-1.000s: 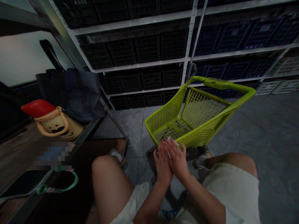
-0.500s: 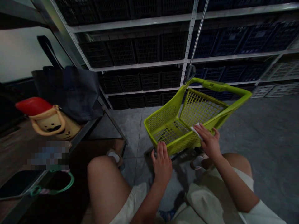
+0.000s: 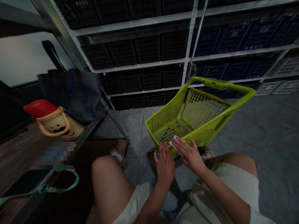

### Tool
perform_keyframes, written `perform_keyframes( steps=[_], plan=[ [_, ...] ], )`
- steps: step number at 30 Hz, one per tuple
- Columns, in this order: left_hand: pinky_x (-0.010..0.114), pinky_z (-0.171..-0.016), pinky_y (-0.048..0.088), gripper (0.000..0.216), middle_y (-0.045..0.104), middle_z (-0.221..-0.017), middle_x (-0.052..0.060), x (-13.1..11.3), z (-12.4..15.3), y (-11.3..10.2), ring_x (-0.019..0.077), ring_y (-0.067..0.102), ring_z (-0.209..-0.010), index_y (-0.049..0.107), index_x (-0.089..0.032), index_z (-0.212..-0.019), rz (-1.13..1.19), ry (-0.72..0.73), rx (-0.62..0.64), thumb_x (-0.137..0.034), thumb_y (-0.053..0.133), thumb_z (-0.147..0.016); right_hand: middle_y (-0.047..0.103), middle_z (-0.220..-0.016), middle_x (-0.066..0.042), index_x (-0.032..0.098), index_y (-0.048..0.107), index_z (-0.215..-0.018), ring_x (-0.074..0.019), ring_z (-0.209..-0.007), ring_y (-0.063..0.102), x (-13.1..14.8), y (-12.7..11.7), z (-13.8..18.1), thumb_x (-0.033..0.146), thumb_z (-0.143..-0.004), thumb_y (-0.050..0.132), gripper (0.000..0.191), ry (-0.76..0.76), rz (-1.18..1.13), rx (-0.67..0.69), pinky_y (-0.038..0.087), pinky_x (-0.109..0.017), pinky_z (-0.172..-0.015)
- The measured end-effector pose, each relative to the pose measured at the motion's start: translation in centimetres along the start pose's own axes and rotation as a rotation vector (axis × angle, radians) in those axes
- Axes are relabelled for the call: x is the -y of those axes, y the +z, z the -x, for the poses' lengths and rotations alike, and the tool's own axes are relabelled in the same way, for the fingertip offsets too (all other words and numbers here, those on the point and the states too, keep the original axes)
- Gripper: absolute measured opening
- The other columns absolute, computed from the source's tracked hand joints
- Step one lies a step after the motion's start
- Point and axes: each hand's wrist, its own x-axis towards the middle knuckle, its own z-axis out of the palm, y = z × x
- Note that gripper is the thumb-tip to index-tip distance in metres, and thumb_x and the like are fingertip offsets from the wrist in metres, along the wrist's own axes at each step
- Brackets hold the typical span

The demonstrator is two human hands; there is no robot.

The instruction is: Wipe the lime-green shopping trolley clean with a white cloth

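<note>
A yellow-green plastic shopping cart [image 3: 203, 137] with a mesh basket stands on the floor in front of my knees. My left hand [image 3: 164, 163] grips its near corner, fingers laid over the rim and thumb apart from them; the fingertips are partly hidden. Just to the right, my right hand [image 3: 190, 154] presses a folded white wipe [image 3: 175, 145] on the near side rim. Whether the wipe is cloth or paper I cannot tell. The two hands are close together, nearly touching at the fingertips.
To the left is a table [image 3: 92, 126] bearing a dark tote bag [image 3: 79, 96], a cream pouch with a red top [image 3: 54, 119] and a phone [image 3: 25, 183] with a green strap. Shelves [image 3: 142, 63] of black and blue crates rise behind the cart.
My right hand has slid left along the cart's rim with the wipe, coming up beside my left hand. The left hand keeps its place on the corner.
</note>
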Motion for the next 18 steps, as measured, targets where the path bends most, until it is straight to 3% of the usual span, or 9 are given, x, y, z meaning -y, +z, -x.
perform_keyframes(
  steps=[4, 7, 10, 15, 18],
  plan=[
    [0.053, -0.113, 0.039, 0.072, 0.041, -0.157, 0.020, -0.3, -0.2, -0.2, 0.0279, 0.037, -0.146, 0.020, -0.005, -0.156, 0.011, 0.002, 0.011, -0.020, 0.048, -0.092, 0.058, -0.146, -0.006, 0.027, 0.046, -0.146, -0.0228, -0.141, 0.047, -7.5, -3.1, 1.0, 0.002, -0.078, 0.041, 0.072, 0.182, 0.151, -0.083, 0.018, -0.049, -0.117],
    [0.053, -0.114, 0.039, 0.072, 0.040, -0.158, 0.020, -0.7, -0.3, -0.1, 0.0278, 0.036, -0.147, 0.019, -0.005, -0.157, 0.018, -0.001, 0.014, -0.020, 0.048, -0.092, 0.059, -0.145, -0.007, 0.027, 0.049, -0.143, -0.0246, -0.141, 0.048, -9.2, -3.5, 1.3, 0.003, -0.078, 0.043, 0.069, 0.334, 0.221, -0.165, 0.019, -0.050, -0.116],
    [0.052, -0.113, 0.039, 0.071, 0.040, -0.158, 0.021, -1.0, -0.3, 0.1, 0.0277, 0.035, -0.148, 0.020, -0.004, -0.156, 0.017, -0.017, 0.011, -0.020, 0.047, -0.092, 0.057, -0.146, -0.009, 0.024, 0.047, -0.146, -0.0248, -0.142, 0.046, -5.4, -1.8, 0.8, 0.002, -0.075, 0.044, 0.074, 0.373, 0.190, -0.171, 0.021, -0.049, -0.115],
    [0.050, -0.113, 0.040, 0.067, 0.043, -0.156, 0.021, -0.9, -0.1, 0.4, 0.0283, 0.036, -0.147, 0.029, -0.004, -0.154, -0.019, 0.013, 0.013, -0.018, 0.049, -0.091, 0.057, -0.147, -0.009, 0.022, 0.043, -0.149, -0.0219, -0.143, 0.044, 3.9, 1.5, -0.2, 0.005, -0.080, 0.044, 0.071, 0.200, -0.010, -0.093, 0.020, -0.044, -0.115],
    [0.050, -0.113, 0.040, 0.066, 0.045, -0.154, 0.020, -0.5, -0.1, 0.3, 0.0280, 0.038, -0.146, 0.031, -0.007, -0.154, -0.018, 0.021, 0.015, -0.016, 0.048, -0.091, 0.058, -0.146, -0.007, 0.026, 0.041, -0.151, -0.0208, -0.140, 0.047, 4.6, 1.5, -0.3, 0.005, -0.082, 0.042, 0.071, 0.146, -0.057, -0.064, 0.017, -0.044, -0.114]
  ],
)
